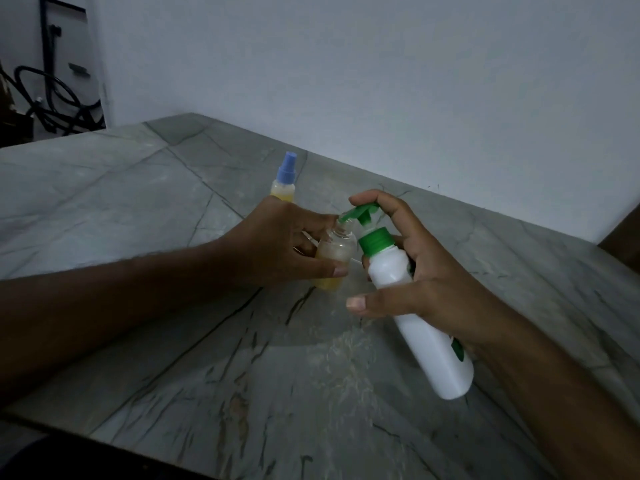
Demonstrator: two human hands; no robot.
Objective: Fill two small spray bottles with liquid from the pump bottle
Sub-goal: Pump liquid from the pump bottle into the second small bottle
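Note:
My right hand (426, 271) grips a white pump bottle (426, 323) with a green pump head (360, 213), tilted to the left, with the index finger lying on top of the pump. The green spout sits over the open neck of a small clear spray bottle (337, 254) that my left hand (277, 244) holds between fingers and thumb. That small bottle is uncapped and holds yellowish liquid in its lower part. Behind my left hand stands a second small spray bottle (284, 183) with a blue spray cap on, holding yellowish liquid.
A grey marbled stone table (173, 323) carries everything; its far edge meets a white wall (381, 81). Black cables and a stand (52, 91) are beyond the table's far left corner. A dark object (623, 237) shows at the right edge.

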